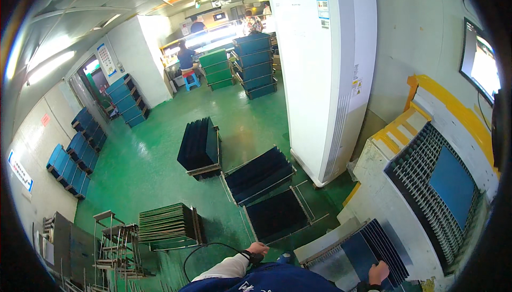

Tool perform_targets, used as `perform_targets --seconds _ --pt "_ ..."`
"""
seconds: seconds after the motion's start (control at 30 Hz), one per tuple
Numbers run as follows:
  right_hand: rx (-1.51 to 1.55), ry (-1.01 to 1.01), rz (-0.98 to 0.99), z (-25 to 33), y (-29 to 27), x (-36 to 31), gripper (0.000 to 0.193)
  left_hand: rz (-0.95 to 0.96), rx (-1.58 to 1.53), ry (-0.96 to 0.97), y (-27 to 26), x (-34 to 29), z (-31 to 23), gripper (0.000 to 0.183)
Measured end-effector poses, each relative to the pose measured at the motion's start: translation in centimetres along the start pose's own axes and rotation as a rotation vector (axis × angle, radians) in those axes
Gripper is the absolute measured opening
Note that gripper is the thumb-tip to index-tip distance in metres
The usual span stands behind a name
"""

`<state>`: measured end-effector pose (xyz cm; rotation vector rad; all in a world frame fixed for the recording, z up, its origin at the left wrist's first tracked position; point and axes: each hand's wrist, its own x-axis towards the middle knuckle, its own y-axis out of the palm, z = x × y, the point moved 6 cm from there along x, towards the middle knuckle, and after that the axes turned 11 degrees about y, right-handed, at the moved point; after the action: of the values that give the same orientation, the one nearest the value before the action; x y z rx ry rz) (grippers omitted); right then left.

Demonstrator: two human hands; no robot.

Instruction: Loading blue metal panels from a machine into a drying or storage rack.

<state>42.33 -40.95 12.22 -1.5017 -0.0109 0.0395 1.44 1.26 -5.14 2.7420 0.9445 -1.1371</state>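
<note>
Green floor (149, 142), partly blocked by racks. Roller machine (418, 185) at right, outer end lost in dark rim. White AC (314, 78) upright, top cut off. Dark stacks (260, 174) on floor ahead, too dark to make out single pieces. Panels (392, 249) stand in a fanned row, lower right, beside machine; lower ends partly hidden. Blue sheet (456, 182) on the rollers. Right hand (380, 273) at the panels, fingers curled; can't tell if clamped. Left hand (258, 248) just beside nearest stack, fingers bent; palm hidden, can't tell grip.
</note>
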Motion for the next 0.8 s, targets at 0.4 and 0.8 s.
perform_targets --seconds 0.4,0.8 --pt "0.036 -0.031 -0.006 1.0 -2.2 -1.0 0.021 -0.002 0.010 0.012 0.2 -0.3 -0.8 0.036" --pt "0.009 -0.035 -0.029 1.4 -3.0 -1.3 0.025 0.015 0.036 0.020 0.3 -0.2 -0.8 0.037"
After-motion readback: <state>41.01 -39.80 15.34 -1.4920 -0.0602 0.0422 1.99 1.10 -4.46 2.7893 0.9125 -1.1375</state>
